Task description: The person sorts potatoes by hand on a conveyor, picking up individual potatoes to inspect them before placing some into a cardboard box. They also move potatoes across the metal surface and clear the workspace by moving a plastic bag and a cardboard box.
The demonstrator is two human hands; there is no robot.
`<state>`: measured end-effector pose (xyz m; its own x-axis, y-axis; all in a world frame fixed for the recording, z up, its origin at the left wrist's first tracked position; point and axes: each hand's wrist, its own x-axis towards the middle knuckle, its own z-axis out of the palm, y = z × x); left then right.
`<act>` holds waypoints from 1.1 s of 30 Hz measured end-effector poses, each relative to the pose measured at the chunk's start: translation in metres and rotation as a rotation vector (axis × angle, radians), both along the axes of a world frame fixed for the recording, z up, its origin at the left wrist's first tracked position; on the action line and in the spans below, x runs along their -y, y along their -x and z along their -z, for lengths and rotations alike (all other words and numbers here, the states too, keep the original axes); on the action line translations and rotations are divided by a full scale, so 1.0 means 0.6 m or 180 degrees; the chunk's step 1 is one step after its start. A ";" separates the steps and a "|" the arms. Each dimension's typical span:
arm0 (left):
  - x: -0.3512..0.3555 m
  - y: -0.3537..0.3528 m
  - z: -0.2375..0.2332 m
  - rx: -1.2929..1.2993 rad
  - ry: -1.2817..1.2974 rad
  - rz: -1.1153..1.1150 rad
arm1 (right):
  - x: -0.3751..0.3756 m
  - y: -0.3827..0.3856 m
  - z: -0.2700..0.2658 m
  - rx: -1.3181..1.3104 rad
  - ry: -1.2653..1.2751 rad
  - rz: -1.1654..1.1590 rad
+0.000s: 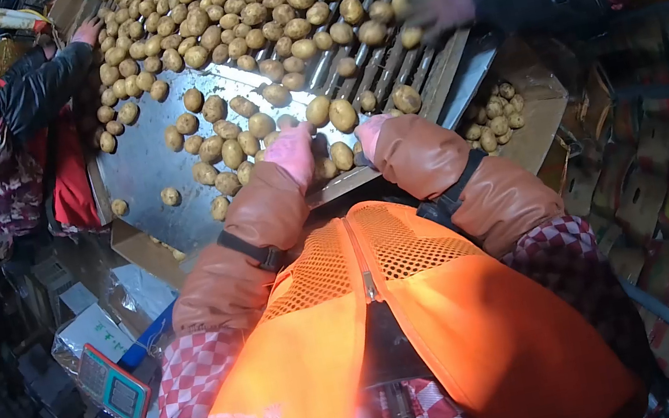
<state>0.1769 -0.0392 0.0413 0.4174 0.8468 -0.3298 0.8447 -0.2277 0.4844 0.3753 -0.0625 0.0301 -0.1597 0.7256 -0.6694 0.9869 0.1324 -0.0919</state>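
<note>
Brown-skinned potatoes (254, 14) crowd the far part of the work area, heaped thickly over a slatted grate (450, 54) and spilling down onto the bare metal counter (141, 153) in front of the person. The left hand (291, 152) is low among the loose potatoes at the near edge, with several lying just to its left. Its fingers point forward and down, and I cannot tell whether they grip one or only rest against it. The right hand (373, 134) is at the same edge, a little way off, its fingers turned inward; their tips are partly hidden, so their spread is unclear too. A few potatoes lie between the two hands, and a large one (343, 115) sits just beyond them.

Brown sleeve covers (264, 212) reach up to both wrists, and an orange vest (317, 364) fills the foreground. On the left, a co-worker's hand (87, 32) is at the edge of the heap; on the right, another co-worker's hand (442, 9), blurred, extends over the grate. Below that arm, a cardboard box (544, 105) contains more potatoes.
</note>
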 end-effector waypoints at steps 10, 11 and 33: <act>-0.103 -0.202 -0.038 -0.0192 0.0016 0.1317 | -0.002 -0.090 -0.072 -0.2167 0.0928 0.1021; -0.104 -0.213 -0.031 -0.0690 -0.0084 0.1836 | 0.005 -0.105 -0.083 -0.2518 0.1148 0.1269; -0.090 -0.099 -0.020 0.0823 0.1003 -0.0543 | 0.054 -0.105 0.006 -0.7351 0.1338 0.5098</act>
